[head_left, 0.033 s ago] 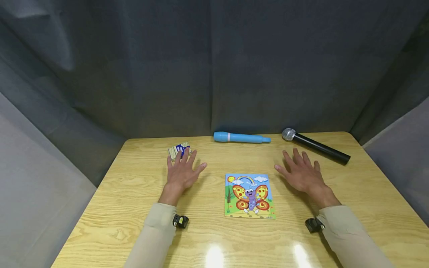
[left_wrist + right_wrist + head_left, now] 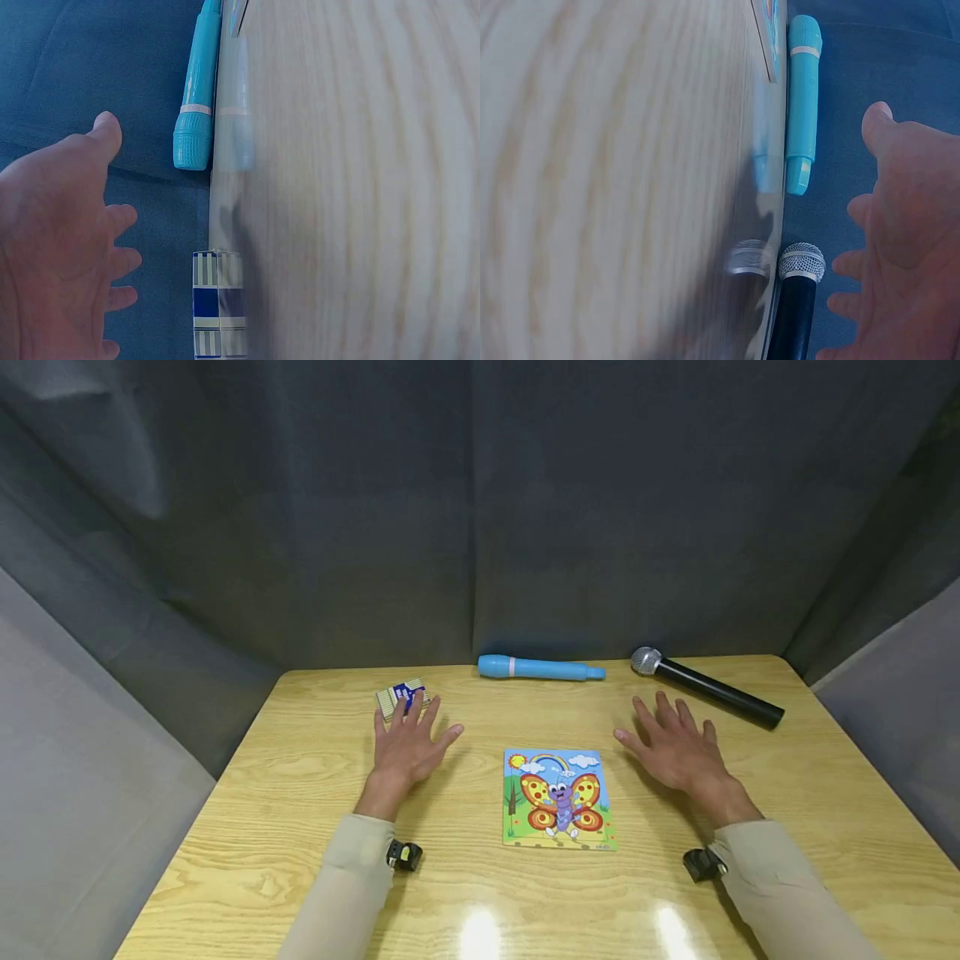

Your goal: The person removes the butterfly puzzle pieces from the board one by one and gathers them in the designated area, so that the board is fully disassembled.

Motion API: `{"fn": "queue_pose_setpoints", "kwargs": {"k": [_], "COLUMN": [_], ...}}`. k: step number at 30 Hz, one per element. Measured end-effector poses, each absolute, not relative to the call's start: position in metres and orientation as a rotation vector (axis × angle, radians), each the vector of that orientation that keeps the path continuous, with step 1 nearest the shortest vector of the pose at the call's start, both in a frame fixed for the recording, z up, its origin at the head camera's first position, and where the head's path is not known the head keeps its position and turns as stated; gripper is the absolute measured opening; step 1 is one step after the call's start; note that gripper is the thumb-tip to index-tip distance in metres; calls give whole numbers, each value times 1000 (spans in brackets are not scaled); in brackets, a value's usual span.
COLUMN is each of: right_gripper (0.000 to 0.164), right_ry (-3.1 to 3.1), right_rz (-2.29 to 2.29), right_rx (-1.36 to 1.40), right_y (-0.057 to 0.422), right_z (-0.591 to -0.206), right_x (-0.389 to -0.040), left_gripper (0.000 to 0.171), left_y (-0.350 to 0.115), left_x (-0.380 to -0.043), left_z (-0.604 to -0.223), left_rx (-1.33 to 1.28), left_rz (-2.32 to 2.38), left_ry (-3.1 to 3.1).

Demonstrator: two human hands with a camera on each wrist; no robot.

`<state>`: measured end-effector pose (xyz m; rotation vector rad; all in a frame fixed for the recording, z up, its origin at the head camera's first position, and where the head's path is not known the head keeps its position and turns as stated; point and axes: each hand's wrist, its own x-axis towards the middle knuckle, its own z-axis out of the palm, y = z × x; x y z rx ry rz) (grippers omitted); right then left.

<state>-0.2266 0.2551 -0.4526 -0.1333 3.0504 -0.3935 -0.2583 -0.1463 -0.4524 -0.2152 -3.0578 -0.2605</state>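
Note:
My left hand (image 2: 408,753) hovers over the left part of the table with its fingers spread and holds nothing. Its fingertips overlap a small striped box (image 2: 387,700) with a blue panel in the head view; the left wrist view shows this box (image 2: 206,300) apart from the hand. On the other side, my right hand (image 2: 678,756) is also raised, fingers spread, and nothing is in it. Beyond its fingers lies a black microphone (image 2: 712,692) with a silver mesh head. Between the hands, a square butterfly picture board (image 2: 562,806) lies flat, touched by neither.
A blue microphone (image 2: 547,670) with a pale band lies along the back edge of the wooden table (image 2: 300,860). Behind it hangs a dark curtain (image 2: 480,510). Each sleeve cuff bears a small black wrist camera, such as the left one (image 2: 405,856).

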Motion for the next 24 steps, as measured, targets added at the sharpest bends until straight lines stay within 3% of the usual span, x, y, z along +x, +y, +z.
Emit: {"fn": "queue_pose_setpoints", "kwargs": {"k": [24], "right_gripper": [85], "right_ry": [3079], "right_rz": [-387], "right_rx": [-171], "right_y": [249], "right_z": [-457], "right_x": [-217], "left_gripper": [78], "left_y": [-129], "left_x": [-248], "left_z": [-458], "left_rx": [-279], "left_rz": [-273], "left_ry": [-3051]}}
